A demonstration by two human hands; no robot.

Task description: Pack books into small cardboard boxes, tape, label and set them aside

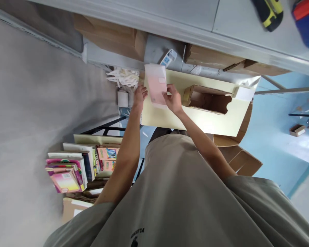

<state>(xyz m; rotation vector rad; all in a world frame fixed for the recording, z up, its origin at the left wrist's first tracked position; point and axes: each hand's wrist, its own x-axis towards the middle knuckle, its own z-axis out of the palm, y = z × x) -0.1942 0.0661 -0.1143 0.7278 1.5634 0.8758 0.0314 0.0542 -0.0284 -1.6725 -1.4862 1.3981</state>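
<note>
A flat pink packet (156, 87) in a whitish translucent sleeve lies slightly tilted over the left part of a pale yellow tabletop (211, 125). My right hand (173, 100) pinches its right edge between thumb and fingers. Just off the packet's left side is my left hand (141, 96), fingers a little bent and apart, holding nothing. To the right of my right hand stands an open cardboard box (208, 99), long and narrow, with a dark interior. Behind the packet's top end sits a white power strip (168, 58) with blue sockets.
Crumpled white strips (125, 77) and a white roll (122, 98) are at the table's left. Cardboard boxes (211, 56) line the back beneath a grey shelf (169, 10) holding a yellow-black cutter (270, 13). Stacked boxed goods (69, 168) stand lower left.
</note>
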